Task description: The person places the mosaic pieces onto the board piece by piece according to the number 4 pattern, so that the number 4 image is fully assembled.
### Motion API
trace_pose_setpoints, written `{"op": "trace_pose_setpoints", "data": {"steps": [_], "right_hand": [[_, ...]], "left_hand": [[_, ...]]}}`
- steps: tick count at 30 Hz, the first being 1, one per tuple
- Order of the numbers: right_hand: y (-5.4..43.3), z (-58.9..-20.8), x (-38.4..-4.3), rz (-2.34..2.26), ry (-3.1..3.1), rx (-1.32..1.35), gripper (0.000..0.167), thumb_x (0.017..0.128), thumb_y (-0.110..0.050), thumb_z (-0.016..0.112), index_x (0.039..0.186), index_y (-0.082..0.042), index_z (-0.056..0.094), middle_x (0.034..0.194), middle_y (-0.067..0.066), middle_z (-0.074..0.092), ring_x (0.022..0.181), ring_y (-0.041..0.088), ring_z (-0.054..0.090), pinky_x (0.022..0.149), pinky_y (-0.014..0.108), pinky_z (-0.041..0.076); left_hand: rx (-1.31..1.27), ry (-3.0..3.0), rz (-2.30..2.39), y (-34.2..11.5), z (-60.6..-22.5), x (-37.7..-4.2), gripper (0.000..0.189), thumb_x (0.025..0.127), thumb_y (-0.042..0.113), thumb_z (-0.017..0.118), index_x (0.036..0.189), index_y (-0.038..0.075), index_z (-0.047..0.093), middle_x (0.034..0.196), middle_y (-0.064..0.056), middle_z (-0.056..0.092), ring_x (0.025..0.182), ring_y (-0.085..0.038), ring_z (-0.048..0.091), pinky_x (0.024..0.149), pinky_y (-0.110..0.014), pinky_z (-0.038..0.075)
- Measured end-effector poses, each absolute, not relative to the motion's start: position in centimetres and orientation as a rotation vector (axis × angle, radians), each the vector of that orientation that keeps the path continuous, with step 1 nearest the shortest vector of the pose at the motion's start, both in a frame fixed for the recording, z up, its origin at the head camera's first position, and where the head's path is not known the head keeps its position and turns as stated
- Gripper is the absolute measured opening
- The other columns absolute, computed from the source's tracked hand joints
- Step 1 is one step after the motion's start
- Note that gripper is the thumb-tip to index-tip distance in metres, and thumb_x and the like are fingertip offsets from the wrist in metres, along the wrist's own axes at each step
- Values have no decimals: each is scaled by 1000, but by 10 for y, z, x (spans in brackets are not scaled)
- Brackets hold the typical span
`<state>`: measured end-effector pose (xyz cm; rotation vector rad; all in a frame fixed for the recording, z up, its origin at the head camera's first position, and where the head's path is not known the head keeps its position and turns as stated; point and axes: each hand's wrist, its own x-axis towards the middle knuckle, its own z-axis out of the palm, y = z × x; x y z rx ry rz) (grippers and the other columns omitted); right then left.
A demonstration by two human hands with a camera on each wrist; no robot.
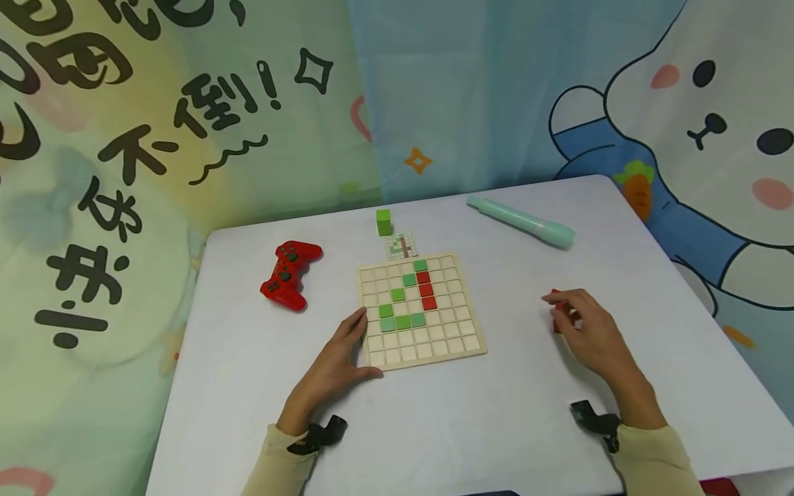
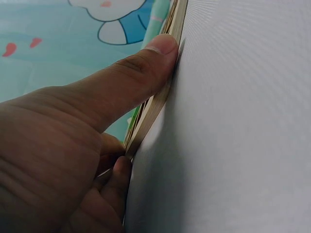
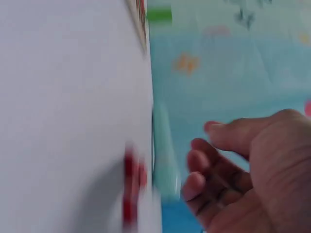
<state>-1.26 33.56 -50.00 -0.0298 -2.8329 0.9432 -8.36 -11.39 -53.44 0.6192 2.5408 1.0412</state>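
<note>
My left hand [image 1: 335, 365] holds the near left corner of a wooden grid board [image 1: 428, 350], thumb against the near edge and fingers along the left side. Green tiles [image 1: 402, 322] run diagonally and along a row on the board, beside a column of red tiles [image 1: 425, 290]. On the right, my right hand [image 1: 589, 337] hovers over a few red blocks [image 1: 556, 325], which it partly hides from the head camera. In the blurred right wrist view its fingers are loosely bent and hold nothing, apart from the red blocks [image 3: 129, 194] on the table.
Beyond the board lie a small grid pattern card [image 1: 401, 246] and a green block [image 1: 384, 222]. A red game controller [image 1: 290, 275] is at the left. Toward the back right lies a mint-green tube-shaped object [image 1: 521, 220]. Printed curtains hang behind the white table [image 1: 248, 406].
</note>
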Motion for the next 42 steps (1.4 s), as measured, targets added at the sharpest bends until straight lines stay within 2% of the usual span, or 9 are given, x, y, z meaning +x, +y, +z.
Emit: {"op": "trace_pose_setpoints", "data": {"steps": [5, 10, 13, 21, 25, 29, 33, 36, 42], "right_hand": [[376, -505, 16, 967, -2952, -342, 43, 105, -14, 65, 146, -5, 55, 138, 26, 51, 105, 35, 57, 73, 7, 41], [382, -518, 17, 933, -3022, -337, 49, 100, -21, 75, 143, -4, 58, 140, 28, 49, 109, 38, 55, 85, 41, 60], [379, -524, 19, 915, -3026, -316, 48, 98, -19, 77, 139, -2, 60, 141, 29, 49, 112, 41, 54, 93, 59, 59], [373, -525, 19, 885, -3016, -253, 52, 92, -14, 82, 136, 3, 59, 134, 28, 53, 108, 38, 56, 84, 18, 53], [371, -526, 15, 863, -3011, -201, 51, 92, -10, 82, 135, 4, 59, 132, 28, 54, 109, 38, 55, 81, 16, 50], [367, -527, 13, 829, -3014, -165, 47, 93, -7, 80, 133, 6, 61, 130, 28, 55, 111, 39, 53, 86, 45, 60], [364, -527, 13, 833, -3028, -186, 41, 95, -8, 77, 130, 7, 61, 128, 29, 54, 110, 40, 52, 91, 60, 59], [362, -527, 12, 828, -3028, -193, 37, 97, -8, 75, 128, 7, 62, 127, 29, 54, 108, 39, 52, 90, 59, 59], [362, -527, 11, 795, -3007, -150, 34, 94, -7, 77, 123, 5, 63, 121, 26, 58, 105, 34, 50, 80, 34, 53]], "left_hand": [[600, 2548, 1020, -116, -532, -85, 115, 77, 25, 98, 167, 5, 29, 179, -6, 22, 166, -31, 27, 128, -50, 39], [608, 2546, 1026, -116, -533, -85, 115, 77, 24, 98, 167, 4, 30, 179, -7, 23, 166, -31, 27, 128, -50, 39], [633, 2535, 1024, -115, -534, -84, 115, 77, 26, 98, 167, 5, 30, 179, -7, 24, 165, -31, 28, 128, -49, 39], [632, 2532, 1030, -114, -533, -83, 114, 77, 25, 98, 167, 5, 30, 179, -8, 23, 166, -32, 27, 129, -50, 38], [608, 2525, 1035, -114, -532, -83, 115, 77, 24, 98, 168, 7, 29, 180, -6, 22, 166, -31, 26, 129, -49, 37], [602, 2521, 1042, -115, -533, -82, 115, 77, 23, 98, 168, 7, 29, 180, -6, 22, 166, -30, 26, 129, -49, 37], [614, 2526, 1041, -114, -533, -83, 115, 77, 23, 98, 167, 6, 29, 179, -7, 23, 166, -31, 27, 129, -49, 38], [617, 2533, 1038, -114, -533, -83, 115, 76, 23, 98, 167, 6, 29, 179, -7, 23, 166, -31, 27, 128, -49, 38], [620, 2537, 1036, -115, -533, -83, 115, 76, 23, 98, 167, 5, 29, 179, -8, 23, 166, -32, 27, 128, -49, 38]]}}
